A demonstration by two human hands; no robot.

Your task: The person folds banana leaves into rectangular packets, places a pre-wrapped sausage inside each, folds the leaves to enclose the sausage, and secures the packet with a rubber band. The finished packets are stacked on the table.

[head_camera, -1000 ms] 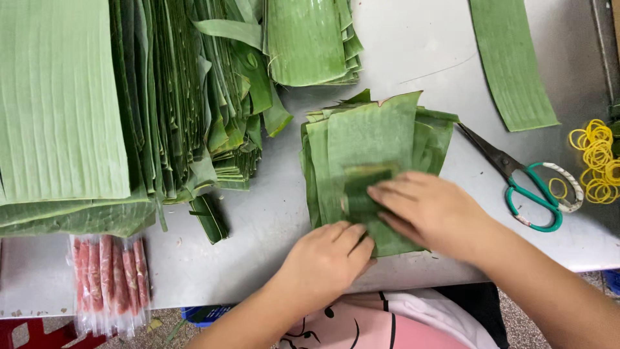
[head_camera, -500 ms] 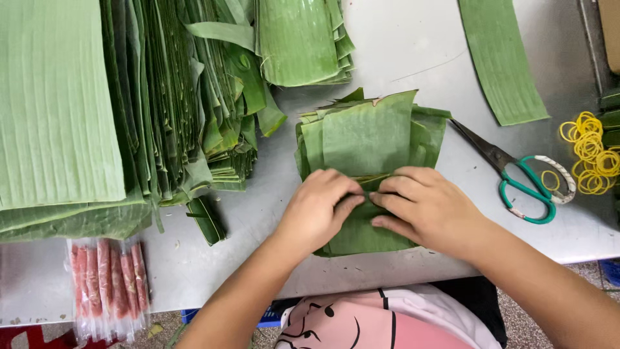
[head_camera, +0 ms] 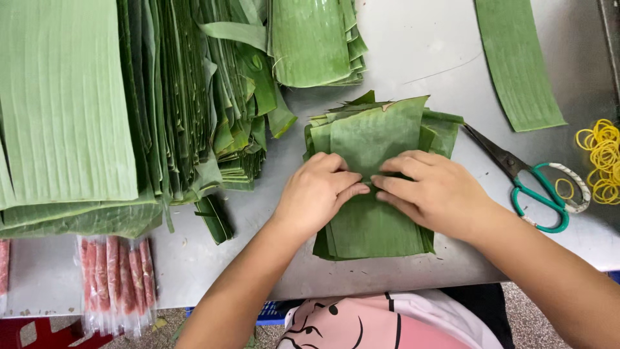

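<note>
Whatever lies under the two hands cannot be made out: the left hand (head_camera: 320,194) and the right hand (head_camera: 434,192) are pressed side by side onto the middle of the leaf stack (head_camera: 374,129), fingertips nearly meeting, and the spot between them is covered. The fingers are curled flat against the top leaf; whether a fold or anything else is pinched beneath them cannot be told. The stack is set near the front edge of the table (head_camera: 413,58), its lower half partly hidden by both hands and its edges fanned unevenly.

At the left, the large leaves (head_camera: 64,103) are cut off by the top and left borders, and a pile of narrow strips (head_camera: 187,90) is overlapped beside them. A folded bundle (head_camera: 313,42) is cropped at the top, as is a single strip (head_camera: 520,64) at the upper right. The rubber bands (head_camera: 602,161) are clipped by the right border. Scissors (head_camera: 529,184) with green handles are laid open just right of the right wrist. A clear packet (head_camera: 116,281) of pink sticks is seen at the front left, hanging partly over the table's edge.

The table is grey metal, scuffed. Below it, speckled floor and a pink and white shirt (head_camera: 381,323) are glimpsed.
</note>
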